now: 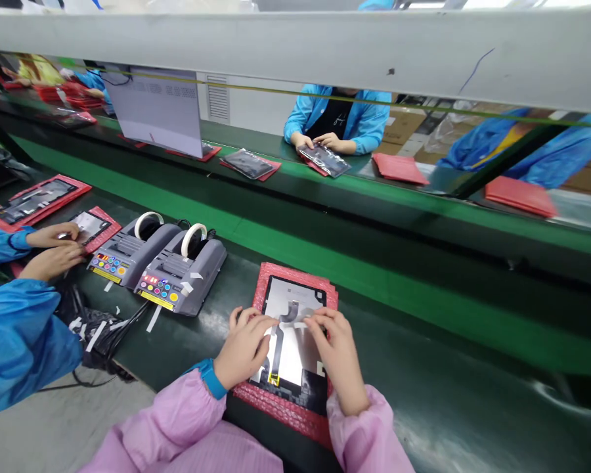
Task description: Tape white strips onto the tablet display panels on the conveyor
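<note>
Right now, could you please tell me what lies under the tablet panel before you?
A red bubble-wrap pad lies under the tablet panel, its border showing at top, left and bottom, on the dark workbench. The panel, left hand and right hand hide its middle.

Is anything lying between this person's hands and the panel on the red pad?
Nothing visible does. The left hand and right hand both rest straight on the panel, which lies on the red pad. The two tape dispensers stand apart, off to the left.
</note>
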`<state>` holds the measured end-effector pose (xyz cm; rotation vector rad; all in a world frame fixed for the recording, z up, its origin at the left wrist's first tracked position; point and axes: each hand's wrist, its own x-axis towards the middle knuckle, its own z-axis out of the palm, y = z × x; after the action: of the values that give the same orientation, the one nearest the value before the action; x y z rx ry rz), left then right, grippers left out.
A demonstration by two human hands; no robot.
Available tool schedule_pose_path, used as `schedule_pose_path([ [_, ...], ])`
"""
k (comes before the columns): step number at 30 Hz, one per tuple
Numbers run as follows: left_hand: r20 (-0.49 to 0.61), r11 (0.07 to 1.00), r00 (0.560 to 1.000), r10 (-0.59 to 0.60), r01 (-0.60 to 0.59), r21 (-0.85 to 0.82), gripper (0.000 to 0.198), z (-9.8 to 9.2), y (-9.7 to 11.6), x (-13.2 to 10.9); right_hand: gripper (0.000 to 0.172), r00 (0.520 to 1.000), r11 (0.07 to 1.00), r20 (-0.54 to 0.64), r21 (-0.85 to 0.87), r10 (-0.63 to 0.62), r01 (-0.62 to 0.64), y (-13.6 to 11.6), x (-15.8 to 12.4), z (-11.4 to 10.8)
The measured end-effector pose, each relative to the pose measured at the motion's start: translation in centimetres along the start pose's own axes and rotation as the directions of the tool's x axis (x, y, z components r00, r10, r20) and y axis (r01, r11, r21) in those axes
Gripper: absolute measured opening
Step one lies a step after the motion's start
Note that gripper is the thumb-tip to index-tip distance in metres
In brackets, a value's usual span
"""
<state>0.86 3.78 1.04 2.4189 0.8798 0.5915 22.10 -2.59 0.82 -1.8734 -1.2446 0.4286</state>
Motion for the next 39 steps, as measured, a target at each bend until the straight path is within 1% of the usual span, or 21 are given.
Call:
schedule_pose_path([
  [2, 0.002, 0.998, 1.0, -0.009, 0.009, 0.064, 0.043, 0.3, 0.5, 0.6, 0.041, 0.99, 0.995, -0.107, 0.022, 0.097, -0.095, 1.4, 0.3, -0.9],
  [3, 0.009, 0.995, 1.0, -0.003, 0.002, 0.105, 0.042, 0.6, 0.6, 0.9, 0.043, 0.982, 0.991, -0.137, 0.03, 0.131, -0.128, 2.0, 0.4, -1.1],
  [5, 0.026, 0.982, 1.0, 0.013, -0.017, 0.19, 0.042, 1.3, 0.9, 1.3, 0.046, 0.975, 0.988, -0.158, 0.021, 0.156, -0.155, 2.5, 0.5, -1.2],
  [7, 0.037, 0.967, 0.999, 0.016, -0.025, 0.254, 0.046, 2.2, 1.1, 1.6, 0.048, 0.974, 0.987, -0.168, -0.021, 0.154, -0.159, 2.5, 0.6, -0.6],
  [10, 0.044, 0.955, 0.999, -0.001, -0.012, 0.296, 0.048, 3.3, 1.2, 1.7, 0.048, 0.964, 0.975, -0.204, -0.099, 0.174, -0.197, 2.0, 0.9, 1.0],
  [14, 0.038, 0.951, 0.999, -0.011, -0.001, 0.309, 0.048, 3.7, 1.2, 1.6, 0.044, 0.958, 0.962, -0.217, -0.159, 0.186, -0.223, 1.7, 1.6, 3.0],
  [18, 0.042, 0.952, 0.999, 0.003, -0.016, 0.306, 0.049, 3.8, 1.0, 1.5, 0.046, 0.968, 0.964, -0.207, -0.192, 0.141, -0.182, 2.1, 2.0, 4.0],
  [21, 0.045, 0.954, 0.999, 0.012, -0.025, 0.298, 0.05, 3.9, 0.8, 1.5, 0.047, 0.969, 0.964, -0.22, -0.209, 0.117, -0.163, 2.0, 2.0, 4.1],
  [27, 0.057, 0.957, 0.998, 0.022, -0.038, 0.289, 0.052, 4.0, 0.6, 1.5, 0.043, 0.964, 0.951, -0.2, -0.218, 0.175, -0.217, 0.8, 1.9, 3.8],
  [33, 0.068, 0.964, 0.997, 0.032, -0.049, 0.262, 0.053, 4.1, 0.4, 1.5, 0.041, 0.964, 0.948, -0.202, -0.233, 0.172, -0.218, 0.0, 1.8, 3.7],
  [36, 0.078, 0.968, 0.997, 0.027, -0.046, 0.247, 0.054, 4.1, 0.4, 1.5, 0.039, 0.964, 0.943, -0.207, -0.254, 0.165, -0.216, -0.1, 1.7, 4.0],
  [39, 0.087, 0.972, 0.996, 0.021, -0.041, 0.232, 0.055, 4.0, 0.5, 1.7, 0.04, 0.955, 0.929, -0.242, -0.283, 0.171, -0.239, 0.4, 1.7, 4.3],
])
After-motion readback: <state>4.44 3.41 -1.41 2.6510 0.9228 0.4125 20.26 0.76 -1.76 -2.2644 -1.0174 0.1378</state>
